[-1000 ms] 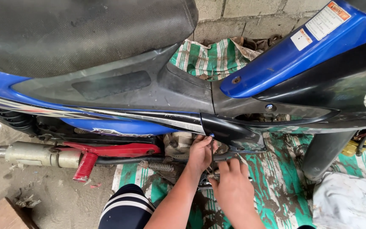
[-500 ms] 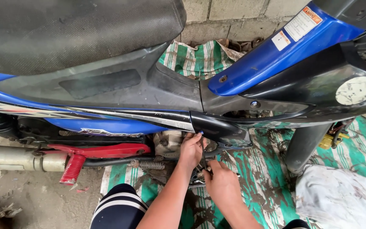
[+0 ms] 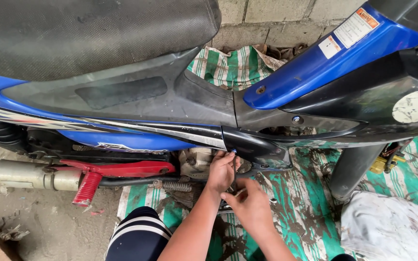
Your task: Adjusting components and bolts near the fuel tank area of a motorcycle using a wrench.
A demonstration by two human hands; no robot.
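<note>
1. Engine [image 3: 197,162]: a grey casing low under the motorbike's side panel [image 3: 247,142], partly hidden; I judged this the part being worked on.
2. Left hand [image 3: 222,170]: I had it reaching up under the panel edge, fingers curled against the engine; what it gripped, if anything, I could not tell.
3. Right hand [image 3: 251,205]: it sat just below and beside the left, loosely closed near a thin metal piece [image 3: 272,199]; I could not tell whether it grasped it.
4. Step, as I judged: fiddling with a fitting beside the engine. The next move would call for working by feel.
5. Surroundings: red kick lever [image 3: 122,170], exhaust [image 3: 22,175], green striped mat [image 3: 296,208], white cloth [image 3: 388,229].
</note>
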